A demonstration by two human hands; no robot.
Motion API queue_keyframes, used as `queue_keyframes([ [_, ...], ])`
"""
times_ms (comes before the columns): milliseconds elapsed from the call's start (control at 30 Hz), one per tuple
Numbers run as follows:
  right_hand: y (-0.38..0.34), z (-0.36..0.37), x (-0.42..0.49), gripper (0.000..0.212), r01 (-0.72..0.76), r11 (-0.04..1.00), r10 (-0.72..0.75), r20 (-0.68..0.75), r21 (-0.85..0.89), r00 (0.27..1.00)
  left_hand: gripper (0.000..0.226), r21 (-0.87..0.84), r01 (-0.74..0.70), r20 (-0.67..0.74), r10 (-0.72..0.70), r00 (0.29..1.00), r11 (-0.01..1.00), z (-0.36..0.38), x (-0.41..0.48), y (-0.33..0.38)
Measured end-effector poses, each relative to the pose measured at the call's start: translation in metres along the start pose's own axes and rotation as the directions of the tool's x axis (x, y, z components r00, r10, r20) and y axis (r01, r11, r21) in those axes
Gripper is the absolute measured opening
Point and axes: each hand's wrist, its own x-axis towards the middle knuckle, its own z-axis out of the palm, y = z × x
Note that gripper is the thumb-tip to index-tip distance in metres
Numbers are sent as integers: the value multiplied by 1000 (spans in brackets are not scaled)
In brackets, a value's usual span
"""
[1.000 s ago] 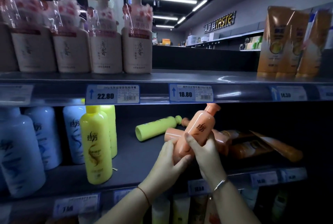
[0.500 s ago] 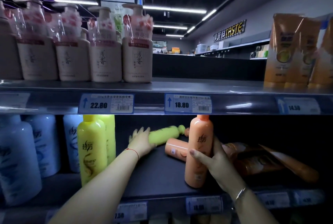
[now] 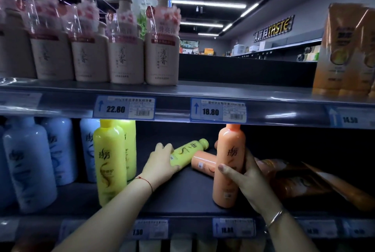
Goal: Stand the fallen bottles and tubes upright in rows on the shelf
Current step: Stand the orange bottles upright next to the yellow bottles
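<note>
Fingers [image 3: 229, 171] of the right hand [image 3: 246, 182] are wrapped around the orange bottle [image 3: 230, 162], upright on the shelf [image 3: 182, 197]. Left hand [image 3: 160, 165] closes on the fallen yellow bottle [image 3: 187, 151], at ten o'clock from it. One stands; the second orange bottle [image 3: 203, 163] and the tubes [image 3: 304, 178], at three o'clock, still lie flat.

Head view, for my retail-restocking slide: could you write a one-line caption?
Right hand steadies an upright orange bottle while left hand grasps a fallen yellow bottle on the shelf.
</note>
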Motion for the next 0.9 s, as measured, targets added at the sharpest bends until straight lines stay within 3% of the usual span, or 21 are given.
queue_keyframes([
  [133,2,-1,-1,78,4,1000,-4,18,0,1000,53,75,-6,-33,8,999,997,-7,-40,2],
  [233,1,0,-3,76,20,1000,-20,5,-8,1000,46,-68,73,-15,-74,997,995,-17,-46,4],
  [333,1,1,-4,76,19,1000,-20,16,1,1000,50,-155,198,133,-178,975,968,-27,-32,2],
  [467,-4,1,-9,86,19,1000,-19,32,-12,999,78,-97,264,304,-224,926,960,-29,-22,-1],
  [567,-5,2,-11,88,19,1000,-19,39,-9,999,74,-49,297,342,-263,902,954,-33,-21,6],
  [767,-8,4,-13,85,17,1000,-16,20,-24,1000,58,-194,317,229,-272,935,928,-17,-33,9],
  [900,-7,4,-14,90,26,1000,-26,23,-2,999,63,-359,181,71,-166,983,916,-7,-47,-3],
])
